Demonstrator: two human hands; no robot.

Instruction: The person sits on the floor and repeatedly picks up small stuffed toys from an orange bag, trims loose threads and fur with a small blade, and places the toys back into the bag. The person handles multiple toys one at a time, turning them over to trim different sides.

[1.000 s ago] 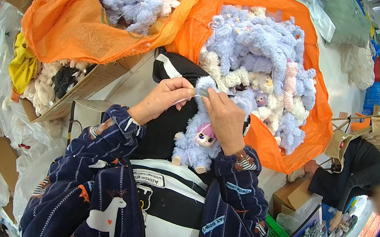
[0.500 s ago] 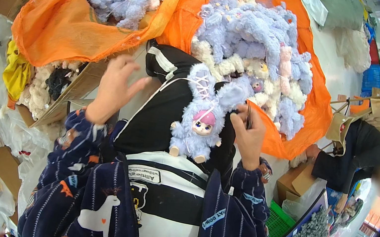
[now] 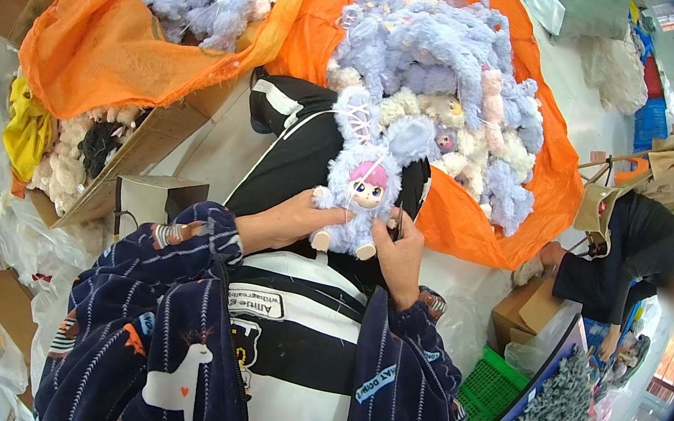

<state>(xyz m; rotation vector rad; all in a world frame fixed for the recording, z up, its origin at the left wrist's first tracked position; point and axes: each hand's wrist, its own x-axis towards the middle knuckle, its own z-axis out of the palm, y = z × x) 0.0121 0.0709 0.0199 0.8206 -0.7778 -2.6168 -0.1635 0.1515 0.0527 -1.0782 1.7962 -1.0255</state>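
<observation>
A lavender plush rabbit doll lies face up on my lap, its long ears pointing away from me. It has pink hair, a smooth face, and pale lacing across its left ear. My left hand grips the doll's left side, thumb over its belly. On the other side, my right hand pinches the doll's lower body with the thumb. A slim dark tool sticks up from that same hand; most of it is hidden, so its kind is unclear.
Ahead to the right, an orange sack holds lavender, white and pink plush dolls. Another orange sack with dolls lies at the far left, over a cardboard box. A green crate stands at right, near a bending person.
Both hands have come in to the doll from either side and taken hold of its lower body. The left hand was raised and open before; the dark tool stays in the right.
</observation>
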